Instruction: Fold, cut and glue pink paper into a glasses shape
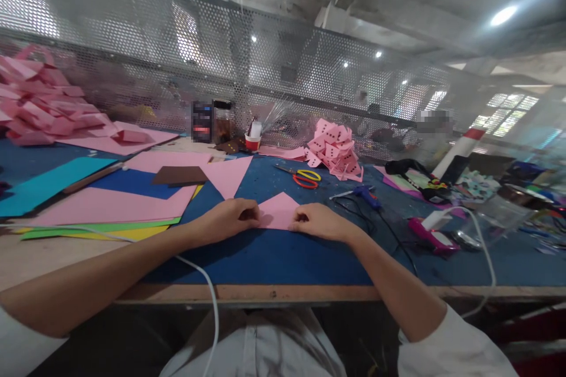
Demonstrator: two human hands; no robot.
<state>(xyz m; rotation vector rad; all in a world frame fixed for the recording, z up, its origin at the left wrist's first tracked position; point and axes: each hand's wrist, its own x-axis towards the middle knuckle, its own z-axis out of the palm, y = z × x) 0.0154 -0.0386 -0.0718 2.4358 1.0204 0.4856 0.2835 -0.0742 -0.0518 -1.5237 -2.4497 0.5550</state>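
Note:
A small pink paper piece (pixel 279 212), folded to a point at the top, lies on the blue table mat (pixel 274 256) in front of me. My left hand (pixel 230 218) has its fingers curled and pinches the paper's left edge. From the other side my right hand (pixel 319 221) pinches the right edge, fingers also curled. Both hands rest on the mat.
Scissors (pixel 301 177) with yellow and red handles lie behind the paper. A blue glue gun (pixel 362 193) and its black cord sit to the right. Large pink, blue, green and yellow sheets (pixel 110 203) cover the left. Folded pink pieces (pixel 333 147) pile at the back; a mesh screen stands behind.

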